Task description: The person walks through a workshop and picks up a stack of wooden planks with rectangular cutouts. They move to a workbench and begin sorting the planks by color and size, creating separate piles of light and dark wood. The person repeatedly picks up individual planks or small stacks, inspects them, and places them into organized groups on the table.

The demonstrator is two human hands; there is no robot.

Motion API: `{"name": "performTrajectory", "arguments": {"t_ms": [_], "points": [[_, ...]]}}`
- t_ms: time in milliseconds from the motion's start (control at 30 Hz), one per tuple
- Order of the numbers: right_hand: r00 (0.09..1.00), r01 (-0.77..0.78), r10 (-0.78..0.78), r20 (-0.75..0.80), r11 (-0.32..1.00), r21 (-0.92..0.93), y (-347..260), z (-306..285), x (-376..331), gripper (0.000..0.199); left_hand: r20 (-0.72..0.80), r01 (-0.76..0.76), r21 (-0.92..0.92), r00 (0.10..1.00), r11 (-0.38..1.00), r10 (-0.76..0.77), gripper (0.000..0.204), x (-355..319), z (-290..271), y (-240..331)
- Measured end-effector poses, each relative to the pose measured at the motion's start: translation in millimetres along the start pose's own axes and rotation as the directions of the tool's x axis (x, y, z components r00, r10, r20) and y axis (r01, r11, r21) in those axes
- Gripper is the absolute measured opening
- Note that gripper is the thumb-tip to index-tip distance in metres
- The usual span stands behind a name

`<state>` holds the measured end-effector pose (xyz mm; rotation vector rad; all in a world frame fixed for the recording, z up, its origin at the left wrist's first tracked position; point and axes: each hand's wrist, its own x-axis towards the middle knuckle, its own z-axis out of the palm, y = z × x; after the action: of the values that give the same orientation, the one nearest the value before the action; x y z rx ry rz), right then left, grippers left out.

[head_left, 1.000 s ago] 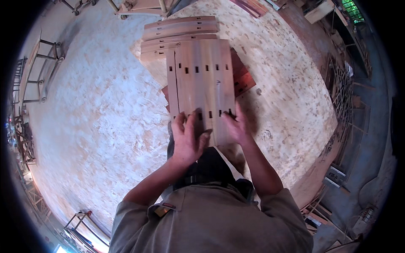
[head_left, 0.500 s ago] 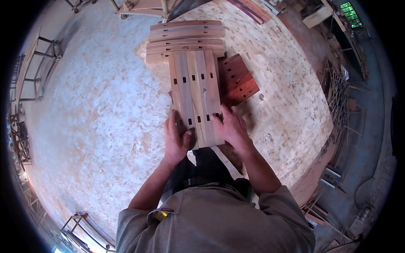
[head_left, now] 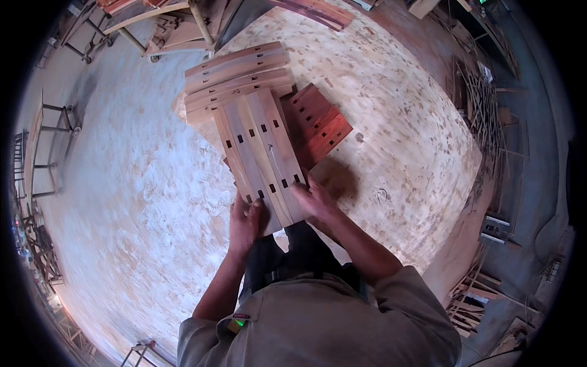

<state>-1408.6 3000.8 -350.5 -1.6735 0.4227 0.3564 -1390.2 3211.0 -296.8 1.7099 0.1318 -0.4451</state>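
Note:
Several pale brown wooden slats (head_left: 264, 160) with dark rectangular mortises lie edge to edge before me, with a pencil mark on one of them. My left hand (head_left: 244, 225) grips the near left edge, its thumb on top and its fingers mostly hidden beneath. On the opposite edge, my right hand (head_left: 314, 199) is closed with the thumb over the top face. The far end of these slats meets more mortised slats (head_left: 237, 68) lying crosswise. Redder mortised pieces (head_left: 319, 127) sit at an angle to the right, partly covered.
A large mottled pale surface (head_left: 391, 122) spreads around the wood. Wheeled metal-framed racks (head_left: 58, 128) stand at the left, and a cart (head_left: 162, 18) holding wood is at the far left. Thin offcuts (head_left: 480, 116) are heaped at the right. Long reddish boards (head_left: 315, 13) lie at the far edge.
The view has turned, so the wood appears shifted left and tilted. My left hand has closed on the slats' near left edge, thumb now on top; my right hand keeps its grip.

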Motion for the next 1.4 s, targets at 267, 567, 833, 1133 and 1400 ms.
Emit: {"name": "performTrajectory", "arguments": {"t_ms": [267,567,833,1133,1400], "points": [[0.996,-0.057,0.057,0.075,0.998,-0.005,-2.1,-63.1,9.2,0.055,0.075,-0.086,0.118,0.994,0.989,0.077,0.039,14.7,38.9,-17.4],[0.884,-0.409,0.466,-0.035,0.808,0.424,28.0,-85.3,27.1,0.055,0.081,-0.066,0.118,0.995,0.991,0.057,0.04,14.2,46.3,3.4],[0.88,-0.471,0.428,0.207,0.727,0.499,17.1,-90.9,18.8,0.04,0.055,-0.057,0.03,0.997,0.998,0.055,0.032,14.4,49.1,-1.4],[0.941,-0.334,0.278,0.191,0.693,0.639,36.4,-73.8,19.7,0.047,0.017,-0.024,0.038,1.0,0.999,0.023,0.029,9.2,50.2,11.2],[0.964,-0.259,0.242,0.109,0.763,0.592,41.0,-87.5,20.5,0.039,0.07,0.043,0.11,0.996,0.993,-0.05,0.036,6.7,52.6,14.0]]}}
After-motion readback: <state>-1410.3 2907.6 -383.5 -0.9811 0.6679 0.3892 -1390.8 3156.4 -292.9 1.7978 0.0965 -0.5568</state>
